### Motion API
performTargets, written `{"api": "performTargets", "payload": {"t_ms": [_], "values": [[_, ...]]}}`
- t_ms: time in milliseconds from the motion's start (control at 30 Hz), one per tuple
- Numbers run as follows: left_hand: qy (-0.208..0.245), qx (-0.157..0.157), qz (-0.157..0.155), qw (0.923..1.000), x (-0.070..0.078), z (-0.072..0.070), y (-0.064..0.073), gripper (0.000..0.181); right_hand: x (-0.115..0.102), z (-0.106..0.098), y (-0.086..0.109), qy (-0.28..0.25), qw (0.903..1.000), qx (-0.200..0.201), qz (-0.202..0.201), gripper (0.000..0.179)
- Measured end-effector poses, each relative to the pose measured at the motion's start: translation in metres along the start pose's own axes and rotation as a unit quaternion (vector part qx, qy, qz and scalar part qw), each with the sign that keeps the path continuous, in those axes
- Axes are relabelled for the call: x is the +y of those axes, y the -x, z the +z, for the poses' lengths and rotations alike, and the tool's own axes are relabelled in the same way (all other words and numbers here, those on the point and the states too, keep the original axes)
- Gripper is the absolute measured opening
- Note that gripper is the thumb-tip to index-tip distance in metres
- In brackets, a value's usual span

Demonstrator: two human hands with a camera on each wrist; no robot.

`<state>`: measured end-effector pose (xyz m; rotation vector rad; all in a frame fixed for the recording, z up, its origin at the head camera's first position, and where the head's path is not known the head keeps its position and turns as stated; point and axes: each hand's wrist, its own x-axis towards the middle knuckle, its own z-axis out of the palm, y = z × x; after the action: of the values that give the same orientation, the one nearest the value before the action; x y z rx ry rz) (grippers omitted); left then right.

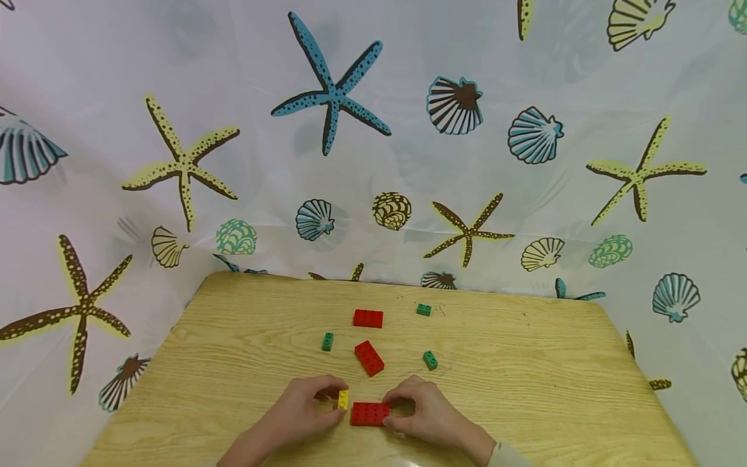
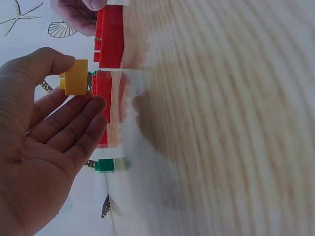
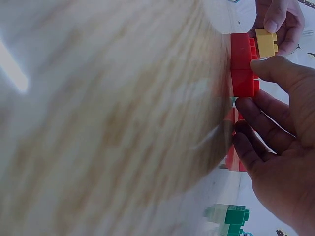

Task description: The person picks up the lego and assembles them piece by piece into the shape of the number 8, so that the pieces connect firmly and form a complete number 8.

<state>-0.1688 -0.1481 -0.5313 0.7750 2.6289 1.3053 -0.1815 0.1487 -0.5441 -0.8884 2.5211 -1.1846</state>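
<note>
- Now L hand (image 1: 302, 408) pinches small yellow plastic brick (image 1: 343, 399), held off pale wood-grain table (image 1: 525, 363), just left of near rect. red plastic brick (image 1: 369, 414).
- R hand (image 1: 424, 412) grips that red one's right end; it sits on table.
- Beyond: 2nd red brick (image 1: 369, 359), set diagonally, w/ small green plastic brick (image 1: 328, 342) to L & another green brick (image 1: 430, 360) to R.
- Farther: 3rd red brick (image 1: 368, 318), third green brick (image 1: 424, 310) to its right.
- Back: white cloth (image 1: 233, 65) w/ starfish & shell print.

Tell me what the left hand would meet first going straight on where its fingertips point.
Likely the red brick that the right hand grips. The left hand holds its yellow brick seemingly higher, though, so it might pass above.
</note>
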Motion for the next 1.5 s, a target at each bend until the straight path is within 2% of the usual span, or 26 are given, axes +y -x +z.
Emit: {"api": "performTargets", "payload": {"t_ms": [367, 800, 1067, 1500], "values": [[0.024, -0.014, 0.011, 0.9996, 0.004, 0.006, -0.001, 0.034, 0.002, 0.001, 0.0, 0.003, 1.0, 0.0, 0.0, 0.022], [0.019, -0.025, 0.014, 0.9994, 0.005, 0.012, -0.003, 0.032, 0.001, 0.0, -0.001, 0.004, 1.0, 0.001, -0.004, 0.022], [0.03, -0.047, -0.016, 0.9983, 0.008, 0.012, -0.004, 0.032, 0.001, 0.0, -0.001, 0.011, 0.9999, -0.004, 0.002, 0.022], [0.015, -0.054, 0.0, 0.9984, 0.008, 0.011, -0.006, 0.031, 0.002, 0.0, -0.001, 0.016, 0.9999, -0.004, -0.001, 0.023]]}}
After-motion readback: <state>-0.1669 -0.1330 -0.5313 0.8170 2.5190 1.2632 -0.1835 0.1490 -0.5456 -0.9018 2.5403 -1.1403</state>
